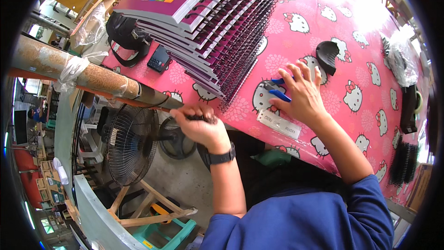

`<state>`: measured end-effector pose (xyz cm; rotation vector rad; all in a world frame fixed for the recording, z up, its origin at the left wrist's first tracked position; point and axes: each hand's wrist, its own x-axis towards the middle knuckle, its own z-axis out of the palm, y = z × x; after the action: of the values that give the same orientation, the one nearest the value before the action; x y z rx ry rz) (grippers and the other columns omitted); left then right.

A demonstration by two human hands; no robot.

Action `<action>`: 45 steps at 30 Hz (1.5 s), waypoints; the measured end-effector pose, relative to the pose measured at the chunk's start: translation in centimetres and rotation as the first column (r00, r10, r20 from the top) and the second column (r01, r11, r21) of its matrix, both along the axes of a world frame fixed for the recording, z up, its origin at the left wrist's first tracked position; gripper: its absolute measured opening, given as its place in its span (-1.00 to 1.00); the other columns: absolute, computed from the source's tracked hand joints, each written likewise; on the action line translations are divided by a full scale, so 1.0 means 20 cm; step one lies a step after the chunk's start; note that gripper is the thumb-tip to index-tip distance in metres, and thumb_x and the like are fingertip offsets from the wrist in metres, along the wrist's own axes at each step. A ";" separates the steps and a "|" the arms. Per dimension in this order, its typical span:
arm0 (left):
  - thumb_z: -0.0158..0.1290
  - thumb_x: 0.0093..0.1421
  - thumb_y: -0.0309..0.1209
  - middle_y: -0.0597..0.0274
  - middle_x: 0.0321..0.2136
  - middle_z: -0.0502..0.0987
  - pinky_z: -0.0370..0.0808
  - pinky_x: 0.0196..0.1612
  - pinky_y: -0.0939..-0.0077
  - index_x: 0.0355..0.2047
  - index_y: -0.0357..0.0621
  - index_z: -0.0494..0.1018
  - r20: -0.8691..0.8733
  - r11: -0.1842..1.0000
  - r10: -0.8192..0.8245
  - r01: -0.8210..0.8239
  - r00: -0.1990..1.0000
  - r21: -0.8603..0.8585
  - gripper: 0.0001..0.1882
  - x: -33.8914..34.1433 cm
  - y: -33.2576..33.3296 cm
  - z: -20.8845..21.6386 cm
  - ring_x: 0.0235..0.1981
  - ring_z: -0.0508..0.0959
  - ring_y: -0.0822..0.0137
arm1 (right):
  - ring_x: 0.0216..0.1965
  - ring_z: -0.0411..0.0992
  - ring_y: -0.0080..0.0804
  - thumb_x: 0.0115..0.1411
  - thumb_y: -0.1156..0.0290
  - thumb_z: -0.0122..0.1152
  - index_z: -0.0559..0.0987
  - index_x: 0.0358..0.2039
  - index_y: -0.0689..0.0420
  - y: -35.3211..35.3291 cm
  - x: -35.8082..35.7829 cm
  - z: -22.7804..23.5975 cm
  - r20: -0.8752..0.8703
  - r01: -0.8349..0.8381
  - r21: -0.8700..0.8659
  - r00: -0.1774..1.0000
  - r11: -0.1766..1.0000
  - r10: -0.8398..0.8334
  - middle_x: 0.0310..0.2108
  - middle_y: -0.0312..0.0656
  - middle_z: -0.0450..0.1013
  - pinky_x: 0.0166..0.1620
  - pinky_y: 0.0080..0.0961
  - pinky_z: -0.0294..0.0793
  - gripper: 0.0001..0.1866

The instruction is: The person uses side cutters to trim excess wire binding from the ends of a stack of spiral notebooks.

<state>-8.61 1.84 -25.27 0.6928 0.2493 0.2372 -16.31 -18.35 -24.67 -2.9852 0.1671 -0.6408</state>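
The blue-handled pliers lie right of centre in the frame, just left of the right hand, which spreads its fingers over the pink tabletop, thumb beside a handle. At lower centre, well apart from it, the left hand curls (blur hides whether it grips a small dark thing), below the spiral-bound notebooks at upper centre.
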 end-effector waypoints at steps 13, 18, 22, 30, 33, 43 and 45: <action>0.11 0.10 -0.38 0.11 -0.25 0.48 0.37 -0.12 0.19 -0.34 -0.19 0.53 0.381 0.141 -0.687 -0.401 0.619 0.905 -0.84 -0.44 -0.64 0.11 -0.21 0.43 0.09 | -0.18 0.43 -0.48 0.34 0.14 -0.14 0.49 -0.20 0.08 0.07 -0.26 -0.01 0.128 -0.237 0.254 0.969 -0.938 -0.210 -0.22 -0.30 0.46 -0.04 -0.46 0.43 -0.68; 0.11 0.11 -0.38 0.11 -0.15 0.48 0.34 0.01 0.13 -0.24 -0.12 0.53 0.622 0.473 -0.687 -0.419 0.375 0.775 -0.80 -0.52 -0.70 0.24 -0.09 0.42 0.07 | -0.40 0.50 -0.43 0.27 0.19 -0.02 0.52 -0.29 0.09 -0.46 -0.36 0.02 0.258 -0.332 0.656 0.943 -0.678 -0.212 -0.39 -0.24 0.50 -0.38 -0.54 0.50 -0.74; 0.04 0.11 -0.48 0.16 -0.27 0.48 0.46 -0.16 0.24 -0.31 -0.11 0.47 0.605 0.397 -0.661 -0.478 0.444 0.784 -0.88 -0.45 -0.37 0.21 -0.22 0.47 0.10 | -0.32 0.47 -0.41 0.26 0.26 0.02 0.56 -0.26 0.16 -1.24 -0.41 0.39 0.593 -0.331 0.795 0.603 0.509 -0.535 -0.35 -0.21 0.50 -0.31 -0.48 0.50 -0.75; 0.04 0.15 -0.49 0.10 -0.23 0.46 0.35 -0.10 0.35 -0.18 -0.27 0.41 0.390 0.347 -0.127 -0.328 0.912 0.879 -0.78 -0.27 0.21 -0.05 -0.21 0.43 0.17 | 0.08 0.36 -0.02 0.18 0.12 0.16 0.43 0.09 0.17 -2.48 -0.76 0.24 0.486 0.688 -0.380 0.717 0.618 -0.500 0.03 0.02 0.42 0.12 -0.25 0.31 -0.46; 0.08 0.16 -0.42 0.14 -0.20 0.45 0.33 -0.13 0.37 -0.16 -0.22 0.41 0.253 0.201 -0.010 -0.246 0.967 0.948 -0.75 -0.23 0.37 -0.11 -0.19 0.41 0.23 | 0.05 0.37 -0.12 0.20 0.38 0.13 0.50 -0.01 0.17 -1.72 -0.41 0.06 0.335 0.279 0.088 0.896 0.956 -0.292 -0.02 -0.03 0.45 0.11 -0.27 0.32 -0.65; 0.14 0.06 -0.36 0.00 -0.14 0.43 0.28 0.06 0.19 -0.04 -0.25 0.34 0.287 0.061 -0.137 -0.281 0.948 0.958 -0.54 0.22 0.36 -0.21 -0.04 0.38 0.02 | 0.26 0.05 0.05 -0.11 0.13 0.39 0.37 0.11 0.11 -0.25 -0.17 0.01 -0.065 -0.320 0.321 0.931 0.891 0.358 0.25 -0.01 0.14 0.25 -0.06 0.06 -0.24; 0.21 0.00 -0.26 -0.08 -0.05 0.38 0.25 0.09 0.12 0.09 -0.25 0.22 0.263 0.069 -0.103 -0.257 0.959 0.964 -0.31 0.34 0.34 -0.25 0.03 0.33 -0.05 | 0.27 0.03 0.05 -0.12 0.11 0.39 0.35 0.13 0.11 -0.24 -0.15 -0.01 -0.131 -0.308 0.234 0.930 0.922 0.344 0.27 -0.01 0.11 0.26 -0.06 0.04 -0.22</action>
<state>-1.87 8.66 -30.21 2.1083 -0.2369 0.6439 -19.27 -23.09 -24.78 -2.7647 -0.2373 -0.3085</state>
